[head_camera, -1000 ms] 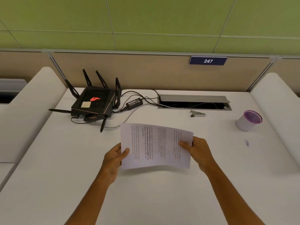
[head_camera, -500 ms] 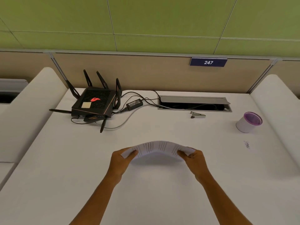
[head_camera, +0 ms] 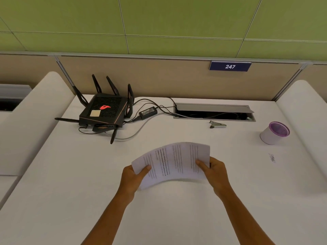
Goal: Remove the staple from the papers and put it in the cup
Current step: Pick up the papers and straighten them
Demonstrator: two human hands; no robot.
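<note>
I'm looking at a white desk [head_camera: 53, 174] against a beige partition [head_camera: 159, 76], green wall panels [head_camera: 177, 18] above. A blue sign [head_camera: 230, 66] reads 247. White dividers [head_camera: 35, 112] flank both sides; lighting seems dim, warm, probably overhead.

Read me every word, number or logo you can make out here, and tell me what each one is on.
"247": white numerals on the blue plate on the partition.
Red glowing logo, no letters: top of the black router.
Printed text on the papers in both hands: too blurred to read.
Label on the power adapter: too small to read.
</note>
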